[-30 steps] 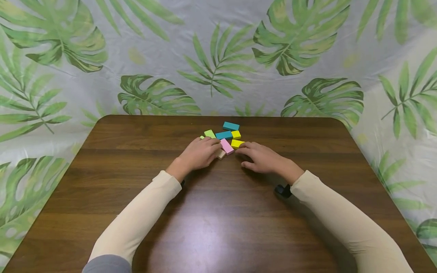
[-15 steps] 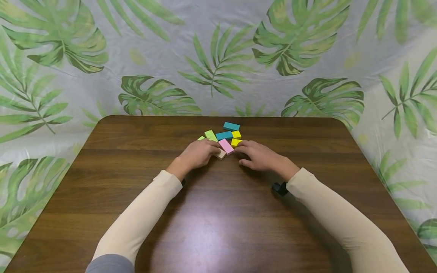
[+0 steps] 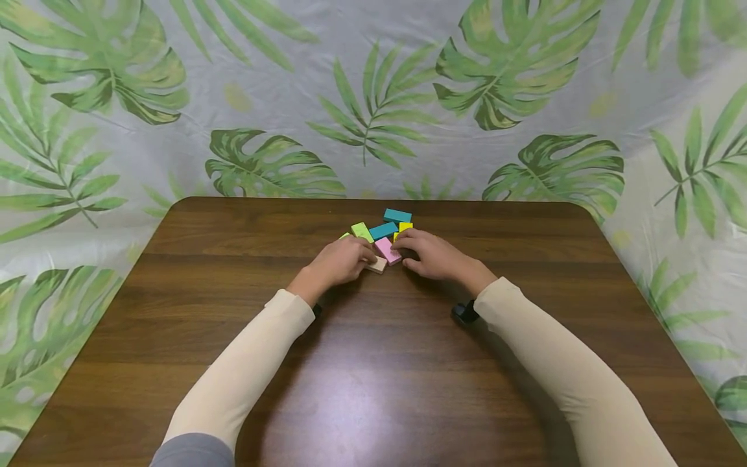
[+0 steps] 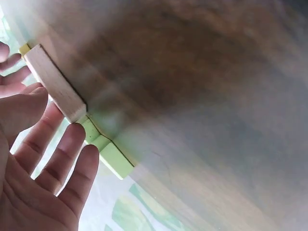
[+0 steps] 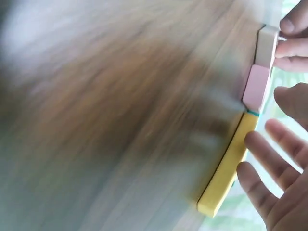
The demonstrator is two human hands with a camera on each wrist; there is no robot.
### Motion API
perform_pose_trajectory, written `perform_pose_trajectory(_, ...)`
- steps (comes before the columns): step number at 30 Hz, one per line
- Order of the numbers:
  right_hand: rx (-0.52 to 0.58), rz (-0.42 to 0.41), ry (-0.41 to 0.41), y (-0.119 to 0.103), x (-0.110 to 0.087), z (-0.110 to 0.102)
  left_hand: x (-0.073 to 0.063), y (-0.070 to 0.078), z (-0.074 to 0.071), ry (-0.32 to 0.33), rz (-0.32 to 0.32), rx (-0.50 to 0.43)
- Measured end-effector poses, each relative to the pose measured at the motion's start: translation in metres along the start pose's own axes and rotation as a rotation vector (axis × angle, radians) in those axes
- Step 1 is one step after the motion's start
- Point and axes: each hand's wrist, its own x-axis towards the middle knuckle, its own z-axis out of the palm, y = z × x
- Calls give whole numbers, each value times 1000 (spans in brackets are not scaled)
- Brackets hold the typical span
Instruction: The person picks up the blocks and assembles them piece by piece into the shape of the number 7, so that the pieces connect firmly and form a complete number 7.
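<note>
Several small coloured wooden blocks lie in a loose cluster toward the table's far edge. My left hand (image 3: 344,259) is at the cluster's left side, with thumb and fingertips right at a plain wood block (image 4: 55,82). Its other fingers stretch toward the lime green blocks (image 4: 115,160). On the right, my right hand (image 3: 434,255) has loosely bent fingers, and its fingertips lie along a long yellow block (image 5: 226,168). A pink block (image 3: 385,249) sits between the hands, beside the plain wood one. A second yellow block (image 3: 405,226) shows just beyond the right fingers.
Two teal blocks lie behind, one teal block (image 3: 383,230) within the cluster and another teal block (image 3: 398,215) nearer the far edge. The brown wooden table (image 3: 373,363) reaches toward the person. A leaf-print cloth (image 3: 373,97) hangs behind it.
My right hand has moved left and away from the body, pushing the near yellow block toward the cluster. The plain wood block at my left hand has turned more sideways.
</note>
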Motion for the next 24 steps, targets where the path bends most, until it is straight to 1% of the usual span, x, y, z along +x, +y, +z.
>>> perform_pose_trajectory(3,-17,-65,11,-3,6,2,-1,-1,0,2,1,-10)
perform_pose_trajectory(7,-37,-101,7,-5,12,6,-1,-2,1,8,6,-21)
perform_pose_trajectory(13,-46,-113,38,-6,17,10,-1,-4,1,24,9,-48)
perform_pose_trajectory(17,-60,-107,37,-9,18,13,-3,-4,2,18,21,-38)
perform_pose_trajectory(21,-70,-87,28,-14,15,14,-6,-3,2,-2,0,-21)
perform_pose_trajectory(24,-87,-77,30,-18,12,12,-11,-3,2,-1,-16,-28)
